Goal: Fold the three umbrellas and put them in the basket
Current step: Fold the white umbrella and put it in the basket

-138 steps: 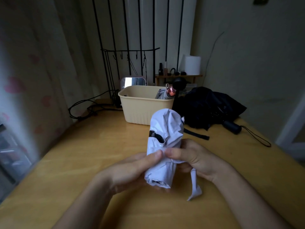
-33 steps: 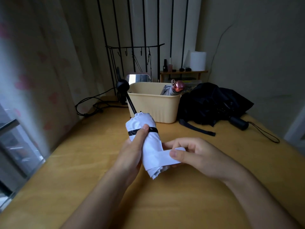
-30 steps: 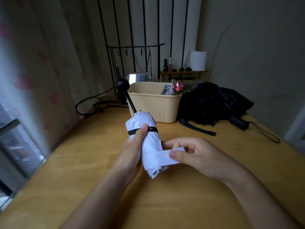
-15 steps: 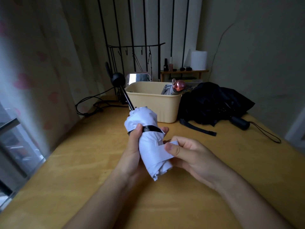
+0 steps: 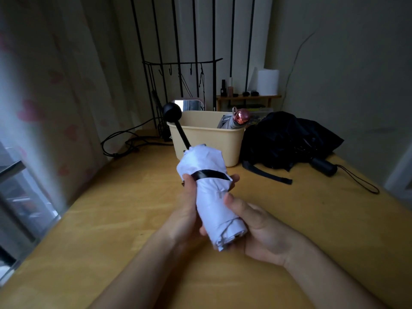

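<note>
White umbrella (image 5: 213,198) gripped by left hand (image 5: 188,211) and right hand (image 5: 262,234).

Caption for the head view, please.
Left hand and right hand grip a rolled white umbrella over the table; a grey umbrella sits in the basket, a black umbrella beside it.

Dim, window light from left, edges warped, soft.

No legible text anywhere.
</note>
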